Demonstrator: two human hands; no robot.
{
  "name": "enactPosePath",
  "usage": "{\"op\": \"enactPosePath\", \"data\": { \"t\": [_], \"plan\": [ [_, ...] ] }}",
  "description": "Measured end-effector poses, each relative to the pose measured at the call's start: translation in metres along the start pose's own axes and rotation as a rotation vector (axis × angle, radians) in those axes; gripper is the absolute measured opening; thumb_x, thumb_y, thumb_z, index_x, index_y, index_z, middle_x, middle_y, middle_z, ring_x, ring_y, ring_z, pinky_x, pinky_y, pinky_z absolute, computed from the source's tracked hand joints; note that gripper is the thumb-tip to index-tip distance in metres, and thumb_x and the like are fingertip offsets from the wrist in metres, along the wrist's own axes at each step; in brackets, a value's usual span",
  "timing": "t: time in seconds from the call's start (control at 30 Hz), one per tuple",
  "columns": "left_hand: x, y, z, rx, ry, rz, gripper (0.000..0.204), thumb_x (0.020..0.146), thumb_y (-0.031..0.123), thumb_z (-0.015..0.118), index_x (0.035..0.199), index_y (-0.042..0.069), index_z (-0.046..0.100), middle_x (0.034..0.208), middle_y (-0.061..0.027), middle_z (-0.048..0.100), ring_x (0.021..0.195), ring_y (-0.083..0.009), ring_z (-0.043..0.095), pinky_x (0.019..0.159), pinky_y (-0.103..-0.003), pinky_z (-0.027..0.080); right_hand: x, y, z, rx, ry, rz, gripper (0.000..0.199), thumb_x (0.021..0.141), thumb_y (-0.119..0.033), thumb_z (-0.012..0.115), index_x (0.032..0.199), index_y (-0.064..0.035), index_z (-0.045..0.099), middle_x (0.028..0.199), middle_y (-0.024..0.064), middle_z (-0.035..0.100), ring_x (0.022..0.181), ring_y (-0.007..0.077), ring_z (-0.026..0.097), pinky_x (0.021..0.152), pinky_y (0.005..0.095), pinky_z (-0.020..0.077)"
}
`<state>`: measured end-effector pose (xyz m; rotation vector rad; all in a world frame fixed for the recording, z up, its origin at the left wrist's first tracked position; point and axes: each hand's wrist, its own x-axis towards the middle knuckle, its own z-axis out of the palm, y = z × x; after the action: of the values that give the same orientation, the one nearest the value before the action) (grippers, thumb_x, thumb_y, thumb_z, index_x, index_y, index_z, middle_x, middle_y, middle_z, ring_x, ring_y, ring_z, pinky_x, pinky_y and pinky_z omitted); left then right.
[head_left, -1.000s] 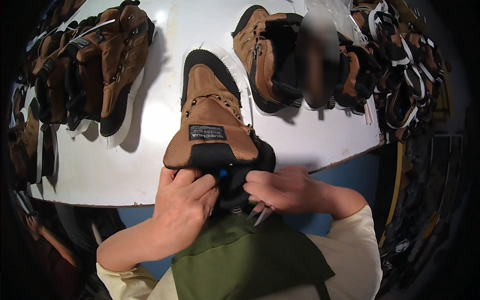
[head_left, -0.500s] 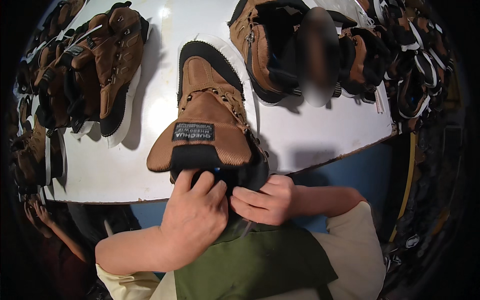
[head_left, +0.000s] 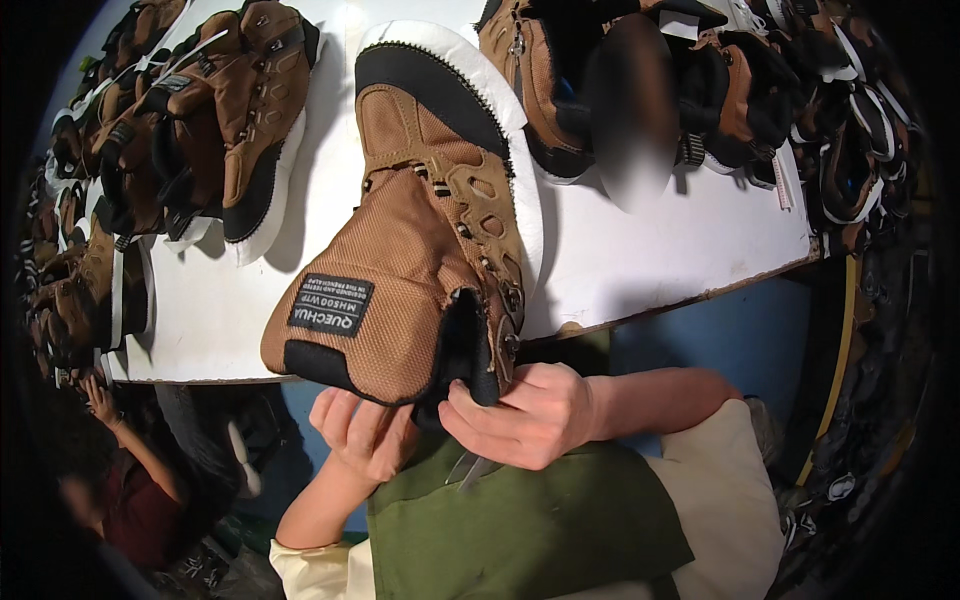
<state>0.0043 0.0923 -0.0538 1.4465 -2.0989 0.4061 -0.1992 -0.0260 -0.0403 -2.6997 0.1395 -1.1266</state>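
A brown and black boot upper point(head_left: 400, 235) with a white lower edge lies with its toe pointing away from me, its tongue folded out and bearing a dark label. My left hand point(head_left: 368, 432) is closed on the collar edge beneath the tongue, its fingertips partly hidden. On the other side of the opening, my right hand point(head_left: 528, 415) pinches the black collar between thumb and fingers. Slim metal blades point(head_left: 470, 470) show below my right hand against the green apron; whether that hand holds them I cannot tell.
More brown boot uppers point(head_left: 265, 120) lie at the left of the white table point(head_left: 590, 230), others point(head_left: 545, 75) at its far right. A heap of footwear point(head_left: 850, 140) lines the right side. Another person's hand point(head_left: 100, 400) shows at lower left.
The boot upper has turned, its tongue swinging to the left and its lace side now showing more. My left hand has shifted left and down, under the tongue; my right hand keeps its pinch.
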Motion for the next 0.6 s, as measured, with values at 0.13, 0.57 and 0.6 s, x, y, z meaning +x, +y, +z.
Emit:
{"op": "enactPosePath", "data": {
  "t": [0.13,0.57,0.6],
  "plan": [
    [-0.011,0.007,0.005,-0.019,0.087,-0.107,0.031,0.066,0.008,0.068,0.096,0.008,0.073,0.105,-0.0077,0.057,0.093,-0.0291,0.052,0.077,-0.039,0.041,0.005,-0.007,-0.001,0.01,-0.05,0.027,0.023,0.064,-0.012,0.065,0.085,-0.004,0.071,0.089,0.0079,0.066,0.065,0.0123,0.061,0.052,0.0212,0.0472],
    [0.016,0.013,0.019,-0.541,0.073,-0.174,0.034,0.059,-0.002,0.068,0.093,-0.002,0.067,0.079,-0.0131,0.063,0.064,-0.0285,0.06,0.057,-0.034,0.047,-0.006,-0.005,-0.017,0.018,-0.141,0.106,0.019,0.073,-0.01,0.069,0.091,-0.0088,0.069,0.103,0.0059,0.066,0.067,0.0125,0.063,0.054,0.024,0.0497],
    [0.018,0.014,0.019,-0.51,0.085,-0.155,0.03,0.063,-0.001,0.066,0.093,-0.001,0.067,0.072,-0.0085,0.059,0.058,-0.0234,0.057,0.052,-0.031,0.044,-0.008,-0.006,-0.017,-0.011,-0.132,0.106,0.018,0.072,-0.01,0.069,0.091,-0.0096,0.069,0.104,0.0047,0.065,0.067,0.0122,0.063,0.054,0.0239,0.0495]
  ]
}}
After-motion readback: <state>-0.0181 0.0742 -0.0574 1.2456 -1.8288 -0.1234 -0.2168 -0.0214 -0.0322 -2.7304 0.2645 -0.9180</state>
